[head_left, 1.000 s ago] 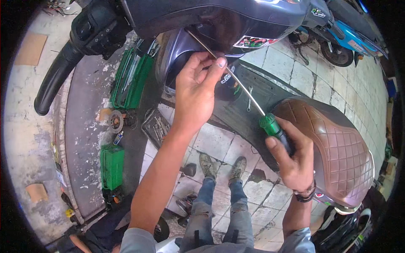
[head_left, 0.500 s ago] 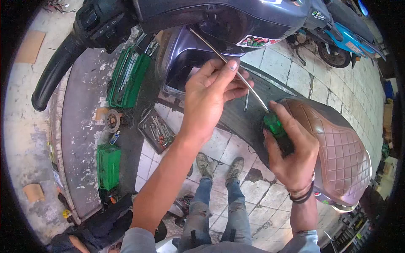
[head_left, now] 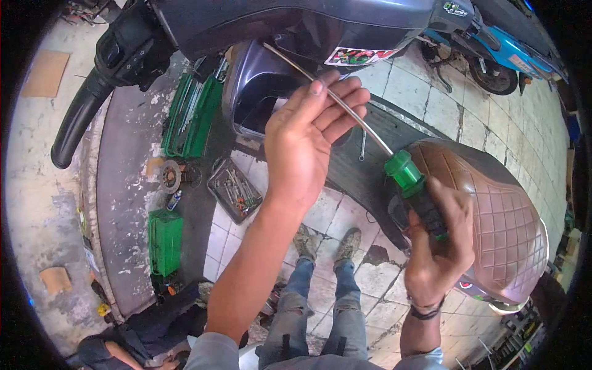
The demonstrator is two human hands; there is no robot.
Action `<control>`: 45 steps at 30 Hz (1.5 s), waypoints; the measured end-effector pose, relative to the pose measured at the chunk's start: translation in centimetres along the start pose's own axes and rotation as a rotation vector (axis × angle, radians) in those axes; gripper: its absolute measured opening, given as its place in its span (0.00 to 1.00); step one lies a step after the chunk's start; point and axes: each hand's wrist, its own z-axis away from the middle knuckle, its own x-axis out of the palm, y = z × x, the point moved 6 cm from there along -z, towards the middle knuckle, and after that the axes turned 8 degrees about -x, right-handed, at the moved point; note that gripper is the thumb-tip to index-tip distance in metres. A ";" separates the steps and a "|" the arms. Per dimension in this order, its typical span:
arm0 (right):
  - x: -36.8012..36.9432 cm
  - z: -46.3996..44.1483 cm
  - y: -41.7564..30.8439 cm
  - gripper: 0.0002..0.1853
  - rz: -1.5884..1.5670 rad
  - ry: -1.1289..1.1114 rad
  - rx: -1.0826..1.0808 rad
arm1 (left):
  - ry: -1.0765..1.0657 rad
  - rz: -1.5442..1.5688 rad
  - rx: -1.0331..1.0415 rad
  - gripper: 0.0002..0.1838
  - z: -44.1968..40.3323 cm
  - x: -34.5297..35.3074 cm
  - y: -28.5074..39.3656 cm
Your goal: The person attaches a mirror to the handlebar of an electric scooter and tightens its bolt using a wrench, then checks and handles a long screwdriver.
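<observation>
A long screwdriver (head_left: 406, 174) with a green and black handle runs diagonally between my hands. My right hand (head_left: 441, 240) is closed around the black rear end of its handle. With my left hand (head_left: 302, 132) I steady the shaft between thumb and fingers, the fingertips stretched out beneath it. The shaft's tip reaches the dark inner panel of a scooter (head_left: 290, 31), under the handlebar; what it touches there I cannot make out. On the scooter's dark footboard behind my left fingers lies a small wrench (head_left: 362, 148).
The scooter's brown quilted seat (head_left: 487, 209) is at my right, its black handgrip (head_left: 80, 120) at upper left. A tool tray (head_left: 234, 191) and green toolboxes (head_left: 165, 243) lie on the left. Another person's arm (head_left: 120, 354) shows at lower left. A blue motorbike (head_left: 515, 52) stands beyond.
My right hand has slid back along the handle, baring its green part. My left fingers have loosened and straightened around the shaft. The view has shifted slightly.
</observation>
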 end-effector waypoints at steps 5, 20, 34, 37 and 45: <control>0.3 0.4 -2.1 0.35 0.224 -0.126 -0.433 | 0.139 -0.168 -0.120 0.21 0.4 -0.8 -0.9; 0.4 1.0 -1.0 0.38 -0.288 0.101 -0.049 | 0.055 -0.093 -0.089 0.23 0.9 -0.3 -0.4; 0.9 2.3 -0.2 0.33 -0.321 -0.015 0.190 | 0.052 -0.015 -0.055 0.22 0.8 -0.4 0.3; 2.3 3.3 0.6 0.35 -0.564 -0.070 0.482 | 0.054 0.103 -0.073 0.20 0.9 -0.7 0.1; 1.9 3.1 0.4 0.36 -0.405 0.089 0.067 | 0.060 -0.156 -0.069 0.23 0.7 -1.8 0.5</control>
